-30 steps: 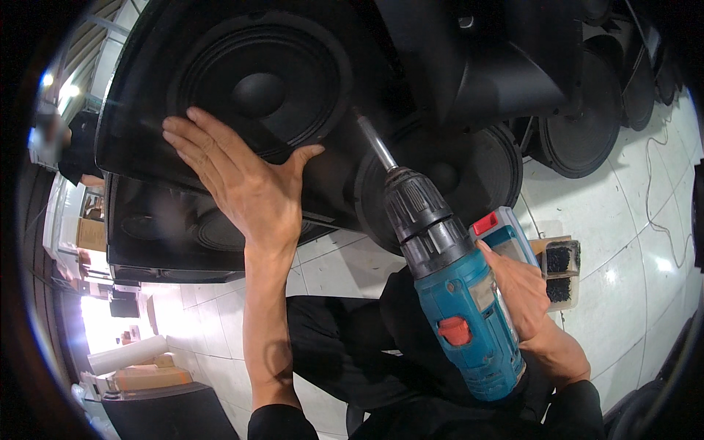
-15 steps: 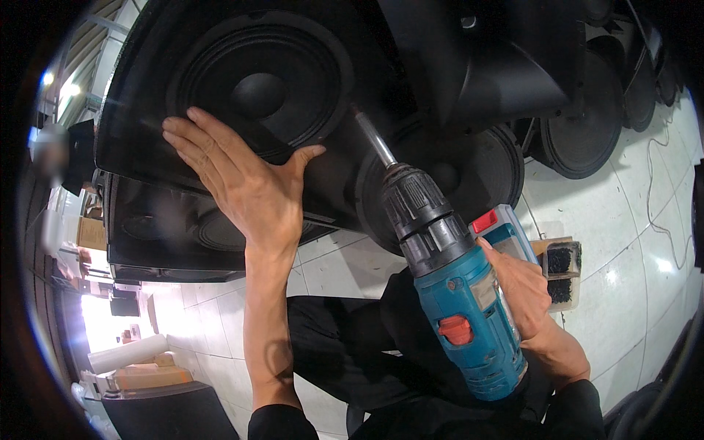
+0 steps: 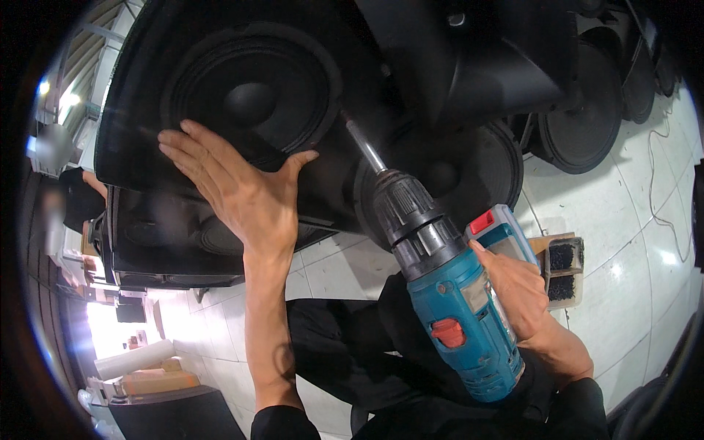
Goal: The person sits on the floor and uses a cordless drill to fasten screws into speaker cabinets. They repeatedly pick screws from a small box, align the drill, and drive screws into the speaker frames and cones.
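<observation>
— Where is the drill (image 3: 458,319)?

— In my right hand (image 3: 517,290), above the tiled floor (image 3: 616,323). My fingers are wrapped around its grip; the grip itself and the trigger finger are largely hidden.

— And how does it lie?

— On a slant, its long axis running from lower right to upper left. The bit (image 3: 367,150) carries that line to the right edge of the woofer (image 3: 249,103), up and left of my right hand. The tip is right beside the rim; whether the two touch, I cannot tell.

— What of the left hand (image 3: 249,198)?

— Spread wide across the cabinet (image 3: 132,139) at the woofer's lower edge, its fingers extended, gripping nothing that shows. How firmly the palm presses is out of sight.

— Which hand is nearer the tip?

— My left. Its thumb (image 3: 297,163) stretches out near the tip, below and to the left of it, while my right is well back, behind the chuck.

— Anything else around?

— A second woofer (image 3: 484,169) beyond the chuck, and a tray (image 3: 566,302) of small black pieces just right of my right hand.
</observation>
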The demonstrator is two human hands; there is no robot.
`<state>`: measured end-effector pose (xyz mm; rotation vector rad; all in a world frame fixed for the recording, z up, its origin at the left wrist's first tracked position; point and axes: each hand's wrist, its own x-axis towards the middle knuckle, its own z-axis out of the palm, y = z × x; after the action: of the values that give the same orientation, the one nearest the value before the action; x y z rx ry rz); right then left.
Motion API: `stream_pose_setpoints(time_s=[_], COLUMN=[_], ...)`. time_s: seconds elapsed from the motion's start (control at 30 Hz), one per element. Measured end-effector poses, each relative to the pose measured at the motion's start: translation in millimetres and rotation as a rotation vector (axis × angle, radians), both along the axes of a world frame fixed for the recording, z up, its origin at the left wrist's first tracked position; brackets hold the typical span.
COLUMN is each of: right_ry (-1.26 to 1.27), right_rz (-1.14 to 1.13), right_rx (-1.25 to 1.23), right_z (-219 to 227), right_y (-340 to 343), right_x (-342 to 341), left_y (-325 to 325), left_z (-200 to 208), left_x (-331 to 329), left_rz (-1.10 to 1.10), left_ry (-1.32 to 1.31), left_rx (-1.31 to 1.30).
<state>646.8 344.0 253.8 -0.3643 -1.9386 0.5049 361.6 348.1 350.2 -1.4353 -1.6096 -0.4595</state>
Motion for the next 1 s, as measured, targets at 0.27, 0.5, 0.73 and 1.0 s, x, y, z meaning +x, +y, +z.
stream_pose_setpoints(time_s=[0.27, 0.5, 0.73, 1.0], right_ry=[0.051, 0.015, 0.117, 0.070], right_rz=[0.005, -0.025, -0.029, -0.005], right_rx=[-0.019, -0.011, -0.048, 0.002], right_z=[-3, 5, 2, -1], right_y=[1, 2, 0, -1], right_x=[-4, -2, -1, 7], left_y=[2, 1, 1, 1], left_z=[1, 4, 1, 7], left_x=[-1, -5, -6, 4], left_rz=[-0.038, -0.048, -0.060, -0.073], left_ry=[0.020, 0.084, 0.108, 0.047], left_rx=[0.008, -0.007, -0.011, -0.014])
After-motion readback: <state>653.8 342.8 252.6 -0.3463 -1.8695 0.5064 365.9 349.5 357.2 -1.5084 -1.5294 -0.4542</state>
